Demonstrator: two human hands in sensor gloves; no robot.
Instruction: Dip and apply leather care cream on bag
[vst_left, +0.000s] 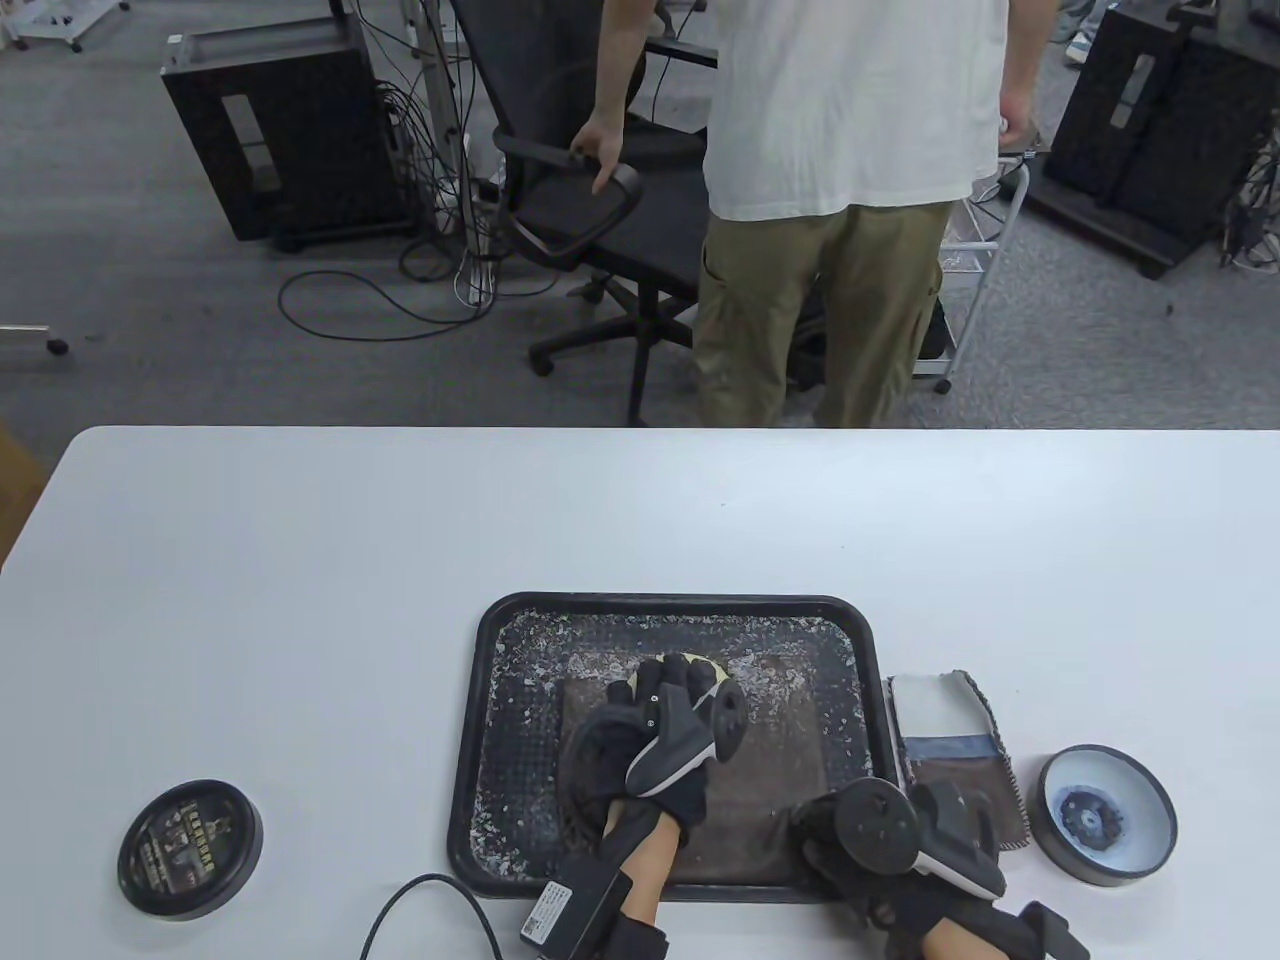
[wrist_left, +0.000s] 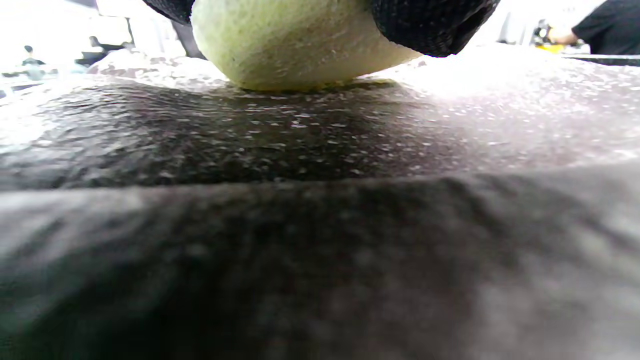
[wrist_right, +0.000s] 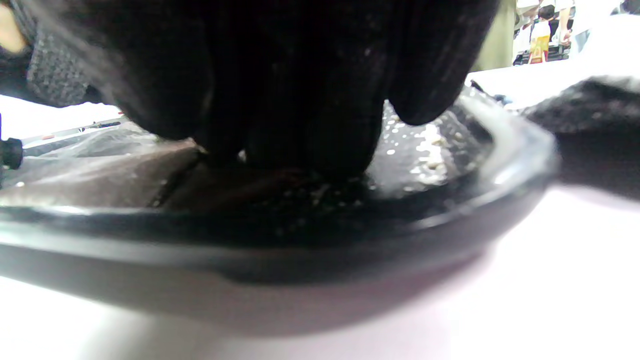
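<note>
White tabletop carries black tray; brown leather bag laid flat inside. Yellow sponge gripped by left hand, pressed onto leather to spread cream. Bag corner pinned by right hand, seemingly against sliding; its finger posture cannot be told. Open cream tin kept near right.

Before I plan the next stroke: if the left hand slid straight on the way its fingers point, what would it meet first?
Probably the tray's far rim; the left hand presses the sponge toward it.
</note>
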